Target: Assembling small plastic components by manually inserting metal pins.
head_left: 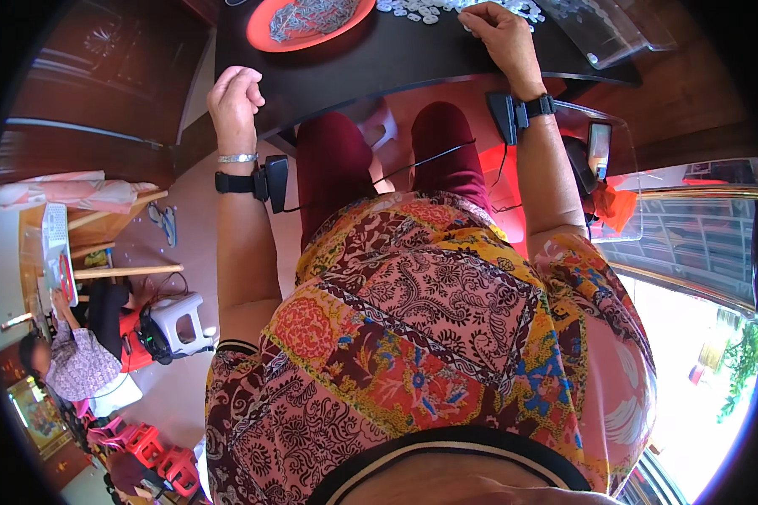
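Note:
My left hand (237, 103) is held at the dark table's (354, 71) near left edge, its fingers curled together; whatever may be in them is hidden. Just beyond it lies an orange plate (265, 38) bearing a heap of thin grey metal nails (312, 18). On the right, my right hand (505, 46) reaches over the table with thumb and fingertips pinched together. Those fingertips are at a spread of small white plastic pieces (425, 10). Whether a piece is between them I cannot make out.
A clear plastic tray or lid (606, 34) lies at the table's right end. Straps with black boxes and cables are on both my wrists. Lower left, a person (84, 362) sits at another table, near a grey stool (181, 324) and red stools (147, 446).

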Demonstrator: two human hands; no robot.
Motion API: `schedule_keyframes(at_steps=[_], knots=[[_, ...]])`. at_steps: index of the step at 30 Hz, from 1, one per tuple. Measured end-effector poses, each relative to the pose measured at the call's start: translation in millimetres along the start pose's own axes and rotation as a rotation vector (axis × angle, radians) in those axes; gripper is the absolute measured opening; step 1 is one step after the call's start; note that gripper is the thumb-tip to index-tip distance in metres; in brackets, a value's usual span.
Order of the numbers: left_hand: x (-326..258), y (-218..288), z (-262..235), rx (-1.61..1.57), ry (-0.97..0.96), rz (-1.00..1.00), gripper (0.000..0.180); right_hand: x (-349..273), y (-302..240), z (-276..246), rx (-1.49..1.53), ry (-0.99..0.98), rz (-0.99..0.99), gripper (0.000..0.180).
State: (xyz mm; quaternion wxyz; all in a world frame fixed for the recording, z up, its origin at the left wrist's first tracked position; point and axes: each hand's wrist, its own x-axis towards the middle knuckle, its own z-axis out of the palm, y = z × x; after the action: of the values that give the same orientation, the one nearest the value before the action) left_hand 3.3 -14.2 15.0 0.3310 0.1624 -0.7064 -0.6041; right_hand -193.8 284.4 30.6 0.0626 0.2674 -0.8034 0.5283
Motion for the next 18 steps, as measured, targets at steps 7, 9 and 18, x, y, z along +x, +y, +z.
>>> schedule_keyframes(at_steps=[7,9,18], knots=[[-1.2,-0.7,-0.5,-0.003,0.023,-0.040,0.012,0.5,7.3,1.9,-0.015,-0.003,-0.001,0.019],[-0.2,-0.9,0.2,-0.006,0.021,-0.034,0.012,0.4,4.0,0.2,0.000,-0.008,0.004,0.019],[1.6,-3.3,-3.1,0.027,-0.009,-0.026,0.014,1.4,4.2,0.6,-0.016,-0.008,-0.003,0.019]])
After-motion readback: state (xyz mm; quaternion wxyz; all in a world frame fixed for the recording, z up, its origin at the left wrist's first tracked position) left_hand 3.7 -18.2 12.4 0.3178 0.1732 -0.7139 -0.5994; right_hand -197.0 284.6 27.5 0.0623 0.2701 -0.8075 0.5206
